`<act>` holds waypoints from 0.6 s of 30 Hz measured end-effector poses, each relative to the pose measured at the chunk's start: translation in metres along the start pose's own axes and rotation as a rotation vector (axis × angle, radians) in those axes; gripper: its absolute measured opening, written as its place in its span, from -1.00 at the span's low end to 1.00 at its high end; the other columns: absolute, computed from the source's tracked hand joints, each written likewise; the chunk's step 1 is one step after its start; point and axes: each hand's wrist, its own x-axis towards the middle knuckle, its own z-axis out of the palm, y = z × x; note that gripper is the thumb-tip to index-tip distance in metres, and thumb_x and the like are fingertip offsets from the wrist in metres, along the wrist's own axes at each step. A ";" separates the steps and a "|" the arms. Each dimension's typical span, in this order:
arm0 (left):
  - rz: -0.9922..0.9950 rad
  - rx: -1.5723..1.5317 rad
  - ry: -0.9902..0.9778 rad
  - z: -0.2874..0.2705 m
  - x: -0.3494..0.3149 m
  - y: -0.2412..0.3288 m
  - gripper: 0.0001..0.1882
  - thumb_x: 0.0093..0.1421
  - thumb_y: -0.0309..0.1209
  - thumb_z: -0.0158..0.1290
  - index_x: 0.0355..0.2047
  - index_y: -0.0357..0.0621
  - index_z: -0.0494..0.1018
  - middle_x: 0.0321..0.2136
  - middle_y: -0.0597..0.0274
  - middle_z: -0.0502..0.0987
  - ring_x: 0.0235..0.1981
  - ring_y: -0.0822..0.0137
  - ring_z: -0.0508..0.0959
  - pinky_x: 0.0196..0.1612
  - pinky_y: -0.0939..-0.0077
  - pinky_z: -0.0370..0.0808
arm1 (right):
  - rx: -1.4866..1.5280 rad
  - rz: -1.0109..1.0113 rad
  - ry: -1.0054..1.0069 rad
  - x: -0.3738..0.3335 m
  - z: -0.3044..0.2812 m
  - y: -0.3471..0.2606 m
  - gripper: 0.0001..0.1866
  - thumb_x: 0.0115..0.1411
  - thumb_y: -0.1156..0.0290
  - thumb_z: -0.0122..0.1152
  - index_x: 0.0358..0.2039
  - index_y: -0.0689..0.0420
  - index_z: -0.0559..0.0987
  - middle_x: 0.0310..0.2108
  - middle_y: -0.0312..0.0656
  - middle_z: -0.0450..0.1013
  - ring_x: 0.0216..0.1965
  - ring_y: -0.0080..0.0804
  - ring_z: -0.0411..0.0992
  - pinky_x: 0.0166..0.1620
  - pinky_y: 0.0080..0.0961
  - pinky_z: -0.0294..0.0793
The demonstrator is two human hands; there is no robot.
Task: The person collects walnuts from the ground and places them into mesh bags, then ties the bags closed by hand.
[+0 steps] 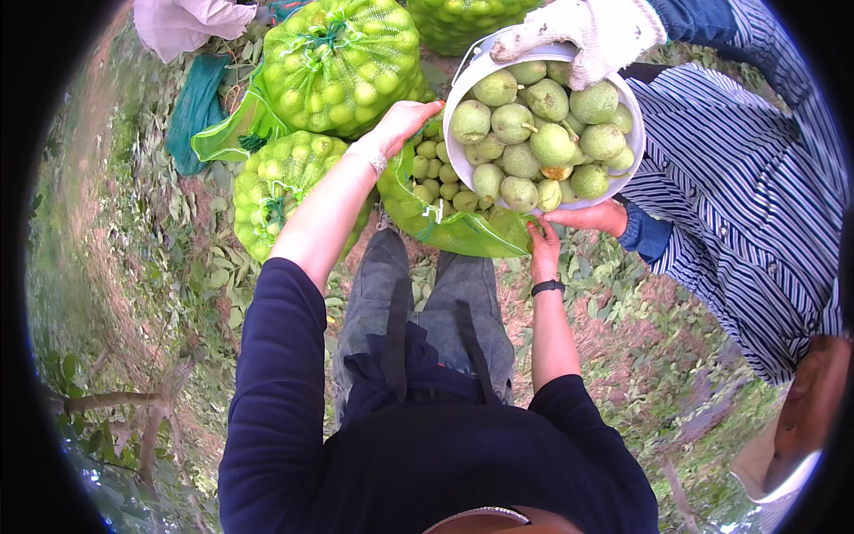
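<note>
The white bucket covers the right part of the open net bag, so a hand could enter only from its left part. Tied bags block the left side, and the co-worker's striped sleeve the right.

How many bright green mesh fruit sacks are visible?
4: open sack, upper centre; tied sack left of it; large sack above that; cropped sack at top edge. Others may be hidden.

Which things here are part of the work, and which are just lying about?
Part of the work:
open mesh bag, left hand and right hand at its rim
white bucket of green fruit, in a co-worker's hands
tied mesh bags, probably

Seemingly just lying about:
teal fabric
loose leaves
</note>
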 end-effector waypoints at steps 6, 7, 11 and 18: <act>-0.014 -0.054 -0.076 -0.006 -0.017 0.008 -0.63 0.06 -0.20 0.03 -0.21 -0.21 0.47 -0.17 0.13 0.46 -0.07 0.36 0.35 0.03 0.52 0.19 | 0.000 -0.020 -0.050 -0.007 -0.007 0.005 -0.70 0.07 0.42 0.11 -0.17 0.24 0.44 -0.25 -0.29 0.39 -0.19 -0.53 0.29 -0.07 -0.61 0.21; 0.032 0.020 -0.084 -0.008 -0.021 0.011 -0.65 0.07 -0.23 0.03 -0.23 -0.23 0.47 -0.21 0.16 0.47 -0.13 0.41 0.38 -0.02 0.55 0.24 | 0.036 0.010 -0.064 -0.008 -0.009 0.006 -0.71 0.07 0.43 0.11 -0.16 0.22 0.44 -0.23 -0.29 0.38 -0.19 -0.55 0.29 -0.09 -0.62 0.23; 0.253 0.309 0.006 -0.026 -0.031 0.000 -0.54 0.00 -0.25 0.10 -0.14 -0.29 0.35 -0.25 0.17 0.44 -0.23 0.42 0.40 -0.14 0.54 0.33 | -0.086 -0.035 -0.160 -0.008 -0.005 -0.003 -0.63 0.09 0.37 0.09 -0.08 0.19 0.37 -0.14 -0.26 0.33 -0.13 -0.48 0.26 -0.05 -0.55 0.22; 0.192 0.447 0.722 0.030 -0.139 -0.063 -0.15 -0.14 -0.11 0.18 -0.03 -0.52 0.07 -0.07 -0.26 0.16 0.00 -0.01 0.19 0.08 0.27 0.13 | -0.858 -0.308 -0.142 0.002 -0.017 0.029 -0.53 0.06 0.27 0.08 -0.02 0.17 0.30 -0.03 -0.14 0.29 0.01 -0.29 0.21 0.05 -0.43 0.15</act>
